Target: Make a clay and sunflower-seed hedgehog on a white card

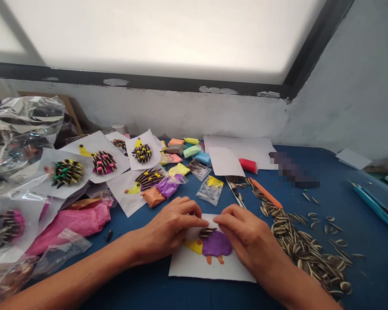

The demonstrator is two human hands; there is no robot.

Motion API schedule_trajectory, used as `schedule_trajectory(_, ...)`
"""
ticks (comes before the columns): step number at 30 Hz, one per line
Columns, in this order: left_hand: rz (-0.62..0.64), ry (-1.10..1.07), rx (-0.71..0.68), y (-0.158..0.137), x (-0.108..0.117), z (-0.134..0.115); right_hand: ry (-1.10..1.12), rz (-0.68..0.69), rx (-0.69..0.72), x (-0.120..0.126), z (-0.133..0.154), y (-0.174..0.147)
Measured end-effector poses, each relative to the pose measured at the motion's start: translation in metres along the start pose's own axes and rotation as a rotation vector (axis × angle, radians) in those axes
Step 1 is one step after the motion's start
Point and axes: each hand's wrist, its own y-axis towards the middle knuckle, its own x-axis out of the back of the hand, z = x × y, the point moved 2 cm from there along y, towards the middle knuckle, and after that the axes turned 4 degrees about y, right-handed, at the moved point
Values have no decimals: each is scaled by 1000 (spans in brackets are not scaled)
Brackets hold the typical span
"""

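1. Head view counts two bare hands at one white card (184, 271), which carries one purple clay body (217, 244), one yellow clay head (193, 246), two orange feet (209, 260) and a few dark seeds (207, 233) along the body's upper left edge, too closely packed to count.
2. Six other seeded cards (155, 154) show at the left and back; also one red packet (248, 165), one orange stick (267, 193), one teal-handled tool (377, 206) and one pink bag (74, 224). The striped seed pile (305, 247) is beyond counting.
3. The card lies flat between the hands, partly under both, with the purple body just beside the right hand (248, 234) and the yellow head by the left hand (173, 226).
4. Both hands are curled, thumb and forefinger drawn close together, their tips nearly meeting above the seeds on the body; whether either pinches a seed I cannot tell.
5. Blue tabletop (142, 286) shows in front of the card's near edge and left of it below the left forearm. To the right, the seed pile runs close along the right forearm; behind, packets and cards reach toward the wall (194, 112).
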Motion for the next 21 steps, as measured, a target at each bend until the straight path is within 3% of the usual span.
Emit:
schedule_trajectory(3,-16,-21,-3,1,1,0,-141,-80,-103,17,-18,-2)
schedule_trajectory(7,-26,-27,2,1,2,0,-404,-108,-347,38,-48,-6)
schedule_trajectory(13,-30,-23,-4,0,0,0,-567,112,-556,41,-60,-6)
schedule_trajectory(21,-46,35,-34,0,-1,-1,-612,317,-695,40,-51,-5)
